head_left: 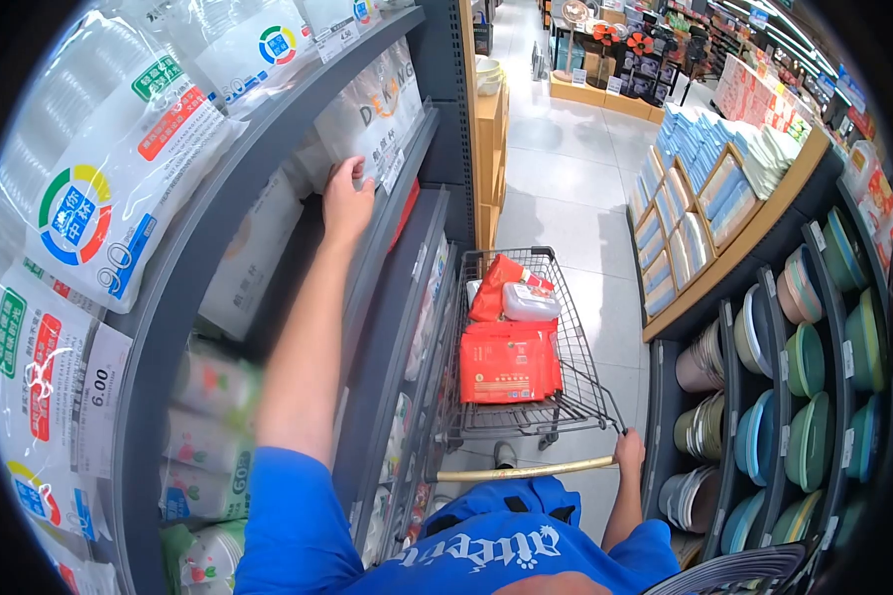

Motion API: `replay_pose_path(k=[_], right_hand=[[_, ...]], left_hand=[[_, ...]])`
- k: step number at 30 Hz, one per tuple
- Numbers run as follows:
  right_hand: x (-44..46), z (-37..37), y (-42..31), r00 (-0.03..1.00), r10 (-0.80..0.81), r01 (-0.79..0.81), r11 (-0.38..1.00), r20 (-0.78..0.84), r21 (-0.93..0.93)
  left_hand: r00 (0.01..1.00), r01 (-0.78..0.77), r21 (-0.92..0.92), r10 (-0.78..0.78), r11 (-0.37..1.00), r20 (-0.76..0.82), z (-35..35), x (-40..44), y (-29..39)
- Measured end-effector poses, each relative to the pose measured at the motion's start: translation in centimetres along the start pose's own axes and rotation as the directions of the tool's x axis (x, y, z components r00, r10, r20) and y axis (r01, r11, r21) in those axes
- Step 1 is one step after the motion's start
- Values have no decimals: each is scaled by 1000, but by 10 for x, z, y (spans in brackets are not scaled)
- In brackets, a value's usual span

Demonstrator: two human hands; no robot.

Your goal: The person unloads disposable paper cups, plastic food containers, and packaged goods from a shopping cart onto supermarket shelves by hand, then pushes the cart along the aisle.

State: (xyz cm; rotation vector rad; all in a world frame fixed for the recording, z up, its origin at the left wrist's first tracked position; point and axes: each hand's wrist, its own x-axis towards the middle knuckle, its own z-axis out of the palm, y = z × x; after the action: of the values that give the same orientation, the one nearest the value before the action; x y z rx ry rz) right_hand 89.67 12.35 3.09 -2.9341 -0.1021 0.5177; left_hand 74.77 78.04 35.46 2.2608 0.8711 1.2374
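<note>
My left hand [349, 196] reaches into a grey shelf on the left. Its fingers are bent against the lower edge of a clear and white pack of disposable cups [375, 104], and part of the grip is hidden. At lower right my right hand [629, 449] is closed around the right end of the shopping cart's handle [526, 468]. Inside the wire shopping cart [580, 362] lie red packs [509, 365], another red pack [496, 286] and a white pack [532, 301].
Bagged plastic cups [94, 203] fill the near left shelves, with a price tag [99, 387] on the edge. To the right stand racks of stacked basins [754, 431] and a wooden display of folded towels [709, 193]. A tiled aisle [566, 169] runs ahead past the cart.
</note>
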Motion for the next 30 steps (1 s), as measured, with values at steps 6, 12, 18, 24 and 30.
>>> replay_pose_path(k=[6, 12, 18, 24, 30], right_hand=[[11, 13, 11, 999, -11, 12, 999, -44, 38], [17, 12, 9, 995, 56, -49, 995, -87, 89], [17, 0, 6, 995, 5, 3, 997, -104, 83], [47, 9, 22, 992, -45, 29, 992, 120, 125], [105, 74, 54, 966, -164, 135, 979, 198, 150]], left_hand=[[997, -59, 61, 56, 996, 53, -6, 0, 9], [857, -501, 216, 515, 838, -8, -14, -12, 62], [638, -763, 37, 742, 646, 205, 41, -70, 127], [537, -593, -220, 584, 775, 608, 160, -280, 75], [506, -351, -272, 426, 896, 750, 110, -490, 35]])
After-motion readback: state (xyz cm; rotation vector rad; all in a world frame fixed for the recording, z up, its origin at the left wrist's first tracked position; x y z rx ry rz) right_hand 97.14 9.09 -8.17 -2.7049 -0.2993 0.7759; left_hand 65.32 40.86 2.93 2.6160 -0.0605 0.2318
